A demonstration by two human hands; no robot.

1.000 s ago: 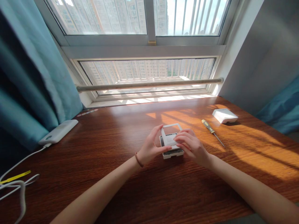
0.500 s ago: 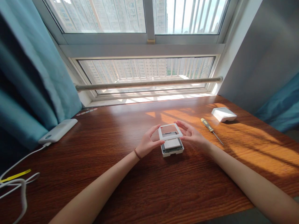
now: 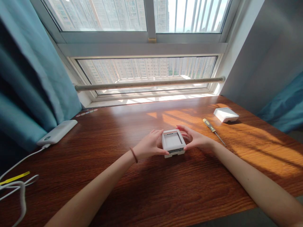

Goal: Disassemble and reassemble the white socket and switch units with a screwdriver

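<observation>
A white square frame [image 3: 174, 147] lies over the white box-like base [image 3: 168, 155], which looks like a wall switch. A thin dark gap shows between them along the near side. My left hand [image 3: 149, 145] grips the frame's left edge, thumb at the near left corner and fingers towards the far side. At the right edge my right hand [image 3: 194, 138] holds the frame, with its thumb on the near right corner. Through the frame's opening part of the base's white panel shows. Some fingers of both hands are hidden behind the frame.
A screwdriver [image 3: 209, 125] with a yellow and grey handle lies to the right. Behind it sits a second white square box [image 3: 226, 114]. A white power bank [image 3: 58, 131] with a white cable [image 3: 22, 160] and a yellow strip [image 3: 15, 177] is at the left.
The frame has come down from a tilted position above the base and now lies over it. Both hands have lowered with it, and the base's panel is now mostly covered.
</observation>
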